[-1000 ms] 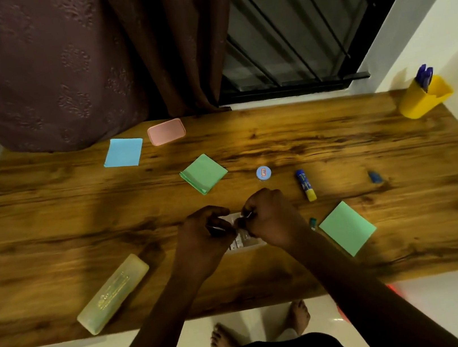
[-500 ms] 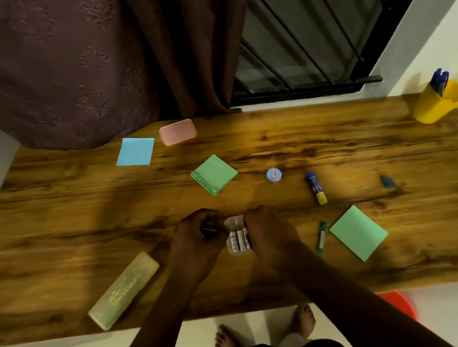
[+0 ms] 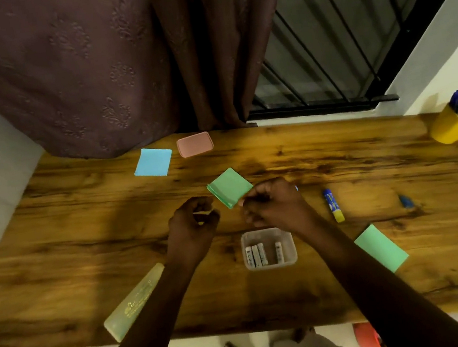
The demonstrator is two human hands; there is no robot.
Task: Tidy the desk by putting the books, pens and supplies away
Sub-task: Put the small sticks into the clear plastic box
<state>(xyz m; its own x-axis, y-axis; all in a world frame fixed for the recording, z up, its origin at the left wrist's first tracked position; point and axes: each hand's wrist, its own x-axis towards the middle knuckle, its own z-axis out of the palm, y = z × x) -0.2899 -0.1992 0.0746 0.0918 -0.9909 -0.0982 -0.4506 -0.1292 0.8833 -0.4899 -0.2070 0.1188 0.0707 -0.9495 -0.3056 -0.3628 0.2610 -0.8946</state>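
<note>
My left hand (image 3: pixel 193 223) is shut on a small pale yellowish item that I cannot identify. My right hand (image 3: pixel 270 202) hovers with curled fingers at the near corner of a green sticky pad (image 3: pixel 229 186); nothing shows in it. Just below both hands stands an open clear plastic box (image 3: pixel 271 263) with several white sticks lying inside. A blue-and-yellow glue stick (image 3: pixel 333 205) and a small blue cap (image 3: pixel 405 201) lie to the right. A translucent pencil case (image 3: pixel 135 301) rests at the near left edge.
A pink lid (image 3: pixel 194 144) and a blue sticky pad (image 3: pixel 153 162) lie at the back by the curtain. A second green pad (image 3: pixel 380 248) sits near right, partly under my forearm. A yellow cup (image 3: pixel 452 128) with blue pens stands at the far right corner.
Both hands have lifted off the clear box and moved away from me toward the green pad. The box now stands uncovered. The green pen is hidden by my right arm.
</note>
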